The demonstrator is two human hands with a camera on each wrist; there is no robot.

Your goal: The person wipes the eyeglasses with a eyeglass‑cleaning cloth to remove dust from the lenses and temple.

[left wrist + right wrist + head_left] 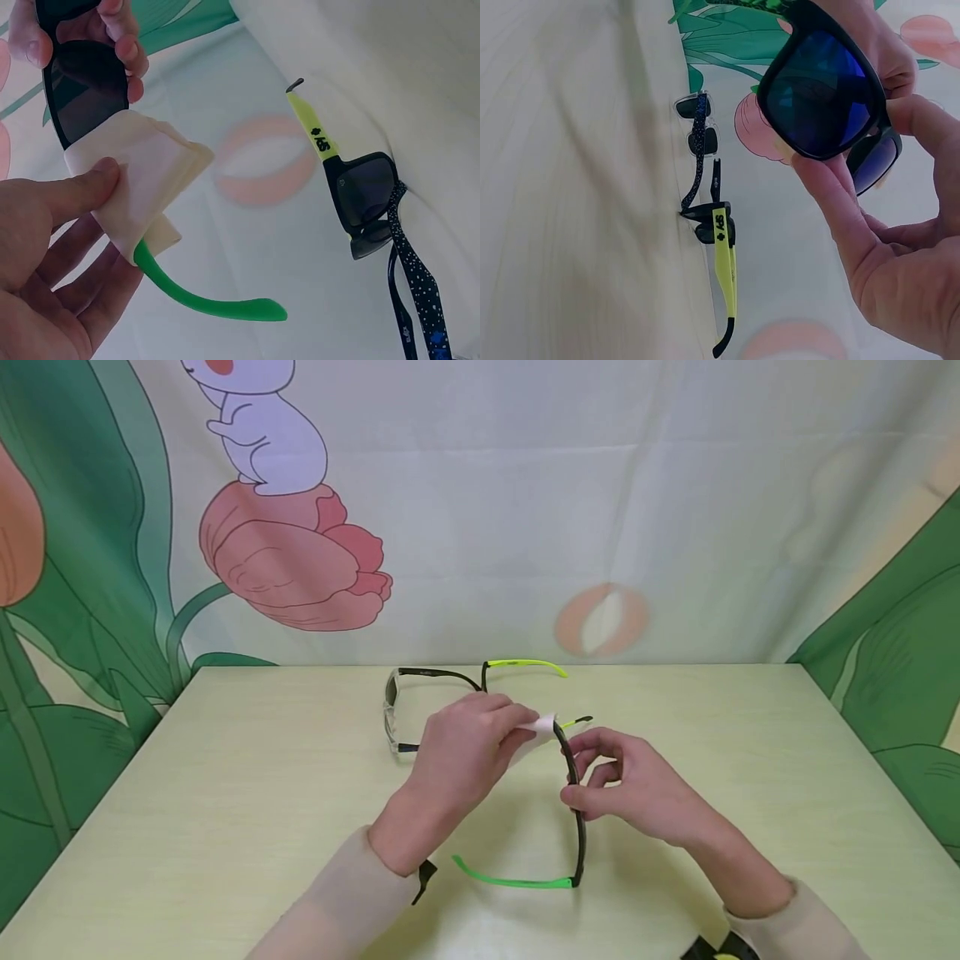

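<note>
My left hand (465, 752) pinches a folded whitish cloth (135, 161) wrapped round one lens of a pair of black sunglasses (84, 82) with green temples. In the left wrist view the thumb presses on the cloth's face, and a green temple sticks out below it. Around the middle and other lens, my right hand (637, 785) holds the same sunglasses between thumb and fingers. That free lens shines blue in the right wrist view. The glasses are held up above the table, the other green temple pointing toward the near left in the head view.
Behind the hands, on the pale wooden table (225, 810), lie sunglasses with yellow temples (724, 262) and a clear-framed pair (391, 710) with dark speckled temples. A printed curtain (480, 527) hangs along the table's far edge.
</note>
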